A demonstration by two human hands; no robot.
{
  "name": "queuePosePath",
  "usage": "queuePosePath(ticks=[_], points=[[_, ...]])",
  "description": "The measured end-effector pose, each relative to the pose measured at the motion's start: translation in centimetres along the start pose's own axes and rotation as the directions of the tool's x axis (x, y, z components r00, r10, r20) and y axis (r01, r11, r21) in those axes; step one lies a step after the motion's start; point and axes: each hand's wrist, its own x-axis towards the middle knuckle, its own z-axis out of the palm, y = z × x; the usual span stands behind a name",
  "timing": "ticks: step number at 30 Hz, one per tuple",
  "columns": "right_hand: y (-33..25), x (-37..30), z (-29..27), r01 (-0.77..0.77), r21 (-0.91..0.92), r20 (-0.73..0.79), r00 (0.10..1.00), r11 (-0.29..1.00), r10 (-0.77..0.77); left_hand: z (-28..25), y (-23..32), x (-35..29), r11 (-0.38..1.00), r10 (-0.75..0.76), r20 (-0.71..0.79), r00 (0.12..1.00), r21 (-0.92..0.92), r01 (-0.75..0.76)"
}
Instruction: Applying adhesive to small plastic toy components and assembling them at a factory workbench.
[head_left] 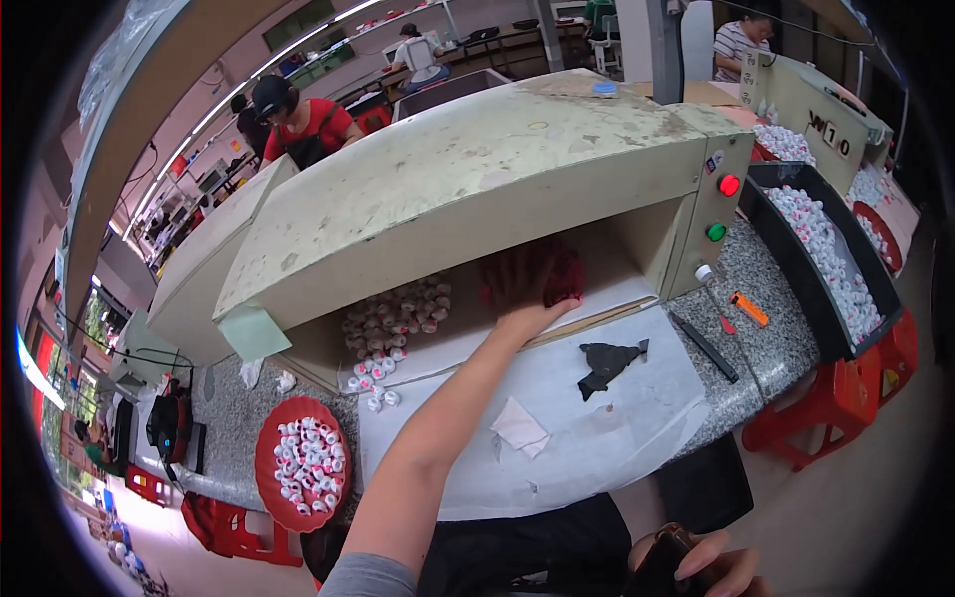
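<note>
My left hand (pixel 522 294) reaches into the opening of a long cream-coloured machine (pixel 448 169). Its fingers look stretched and apart, lying against a dark red object (pixel 564 274) whose kind the shadow hides. Left of that hand, a heap of small white pieces with pink marks (pixel 398 313) spills toward the opening's front edge. At the lower edge, my right hand (pixel 731 567) has its fingers curled round a dark, glossy object (pixel 662 562), cut off by the frame and too unclear to name.
White sheeting (pixel 627 418) with a torn black scrap (pixel 609 365) covers the table front. A red scalloped dish (pixel 264 448) of white pieces stands left. Rightward are an orange cutter (pixel 749 308), a black bin (pixel 841 343) of pieces and red stools (pixel 811 418). People sit beyond the machine.
</note>
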Motion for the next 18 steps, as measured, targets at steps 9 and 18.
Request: queuePosePath(ticks=[9, 18], points=[[0.8, 0.4, -0.7, 0.129, -0.003, 0.018, 0.992, 0.992, -0.129, 1.7, 2.4, 4.4, 0.990, 0.012, -0.112, 0.994, 0.142, 0.004], [-0.7, 1.8, -2.9, -0.098, -0.117, 0.068, 0.992, 0.988, 0.106, -1.2, -7.7, 7.4, 0.988, -0.044, -0.173, 0.984, -0.154, 0.017]])
